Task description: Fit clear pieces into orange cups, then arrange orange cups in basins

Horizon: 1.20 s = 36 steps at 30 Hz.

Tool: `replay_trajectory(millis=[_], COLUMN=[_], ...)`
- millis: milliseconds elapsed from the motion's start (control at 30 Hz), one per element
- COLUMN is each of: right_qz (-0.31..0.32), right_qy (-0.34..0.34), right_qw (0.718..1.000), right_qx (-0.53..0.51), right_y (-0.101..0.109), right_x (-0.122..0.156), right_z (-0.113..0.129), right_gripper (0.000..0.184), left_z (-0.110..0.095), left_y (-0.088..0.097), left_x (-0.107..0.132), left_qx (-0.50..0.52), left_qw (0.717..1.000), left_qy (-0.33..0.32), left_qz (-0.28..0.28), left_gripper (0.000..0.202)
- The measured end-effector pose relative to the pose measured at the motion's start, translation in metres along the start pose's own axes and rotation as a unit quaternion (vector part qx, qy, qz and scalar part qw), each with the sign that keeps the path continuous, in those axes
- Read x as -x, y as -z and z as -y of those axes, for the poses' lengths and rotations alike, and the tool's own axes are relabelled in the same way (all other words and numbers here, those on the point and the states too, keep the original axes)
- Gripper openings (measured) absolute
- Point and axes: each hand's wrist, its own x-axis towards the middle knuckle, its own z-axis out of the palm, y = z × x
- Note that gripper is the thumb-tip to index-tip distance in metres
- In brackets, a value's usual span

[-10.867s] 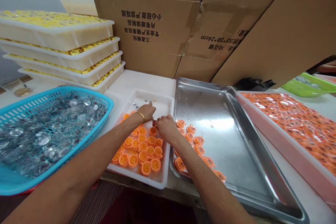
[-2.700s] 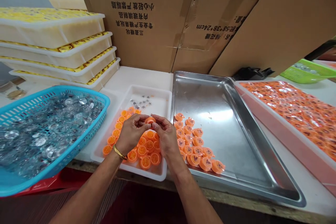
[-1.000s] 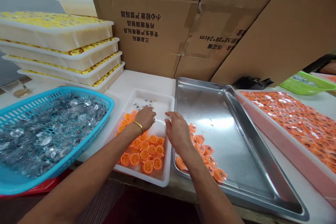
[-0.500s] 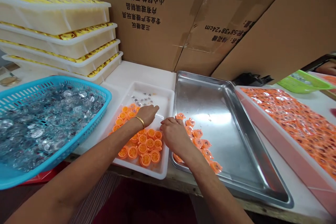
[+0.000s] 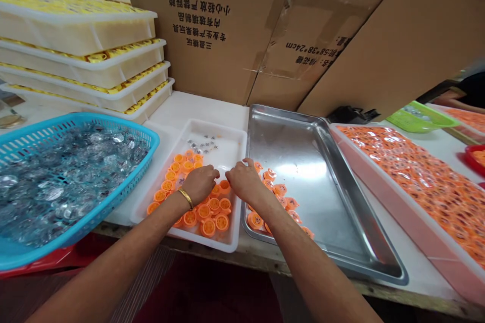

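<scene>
My left hand (image 5: pixel 200 182), with a gold bracelet at the wrist, hovers over the white tray (image 5: pixel 242 146), its fingers curled together. My right hand (image 5: pixel 244 180) is close beside it at the tray's right rim, fingers pinched. What either hand holds is hidden. Just below the fingertips is an orange cup (image 5: pixel 225 186); I cannot tell whether the right fingers touch it. Several small round orange cups (image 5: pixel 208 227) stand open side up in the tray. Small silvery pieces (image 5: pixel 202 145) lie at its far end. Orange pieces with printed faces (image 5: pixel 279 190) lie on the metal tray (image 5: pixel 326 212).
On the left is a blue basket (image 5: pixel 146 133) of clear plastic pieces, with stacked white trays (image 5: pixel 125 78) of yellow pieces behind. Cardboard boxes (image 5: pixel 212 70) wall off the back. To the right are a tray (image 5: pixel 409 227) of orange pieces and a green basket (image 5: pixel 432 121).
My left hand has drawn back from near the silvery pieces towards me. My right hand has shifted slightly up, and the two hands are nearer each other. The view has shifted a little.
</scene>
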Motion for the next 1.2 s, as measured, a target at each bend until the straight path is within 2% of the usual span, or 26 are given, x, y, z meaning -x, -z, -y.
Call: replay_trajectory(millis=[133, 200, 267, 333, 400, 467, 533, 633, 733, 800, 900, 1067, 1200], right_qz=[-0.027, -0.043, -0.06, -0.08, -0.121, -0.173, -0.213, -0.223, -0.221, -0.23, -0.241, -0.251, -0.251], right_qy=[-0.004, -0.017, -0.036, -0.057, -0.08, -0.102, -0.118, -0.131, -0.145, -0.161, -0.181, -0.181, -0.187], right_qw=[1.0, 0.998, 0.996, 0.992, 0.974, 0.925, 0.847, 0.732, 0.609, 0.563, 0.558, 0.563, 0.575], right_qx=[-0.015, -0.032, -0.056, -0.084, -0.173, -0.322, -0.472, -0.63, -0.748, -0.777, -0.773, -0.767, -0.756], right_y=[0.002, 0.004, 0.007, 0.011, 0.013, 0.013, 0.012, 0.008, 0.0, -0.006, -0.012, -0.012, -0.011], right_x=[-0.003, -0.004, -0.002, 0.002, 0.007, 0.013, 0.017, 0.02, 0.019, 0.019, 0.019, 0.025, 0.033], right_z=[-0.01, -0.015, -0.019, -0.019, -0.014, -0.004, 0.008, 0.026, 0.038, 0.041, 0.042, 0.042, 0.048], right_gripper=[0.024, 0.023, 0.019, 0.014, 0.01, 0.007, 0.007, 0.006, 0.011, 0.012, 0.012, 0.011, 0.011], left_z=[0.003, 0.003, 0.003, 0.001, -0.003, -0.007, -0.011, -0.015, -0.014, -0.013, -0.011, -0.017, -0.023], left_y=[-0.001, 0.0, 0.002, 0.006, 0.012, 0.018, 0.022, 0.024, 0.022, 0.021, 0.023, 0.028, 0.029], left_x=[0.001, 0.0, -0.001, -0.001, 0.001, 0.006, 0.013, 0.025, 0.035, 0.041, 0.047, 0.05, 0.048], left_qx=[0.003, 0.036, 0.128, 0.275, 0.402, 0.48, 0.52, 0.562, 0.604, 0.629, 0.657, 0.701, 0.751], left_qw=[1.0, 0.998, 0.986, 0.949, 0.895, 0.85, 0.823, 0.794, 0.762, 0.739, 0.711, 0.672, 0.614], left_qy=[-0.002, 0.01, 0.043, 0.098, 0.147, 0.169, 0.17, 0.169, 0.173, 0.173, 0.17, 0.166, 0.181], left_qz=[-0.01, -0.043, -0.095, -0.122, -0.123, -0.135, -0.154, -0.157, -0.159, -0.169, -0.184, -0.173, -0.162], left_gripper=[0.025, 0.025, 0.027, 0.029, 0.031, 0.032, 0.032, 0.032, 0.033, 0.039, 0.045, 0.033, 0.029])
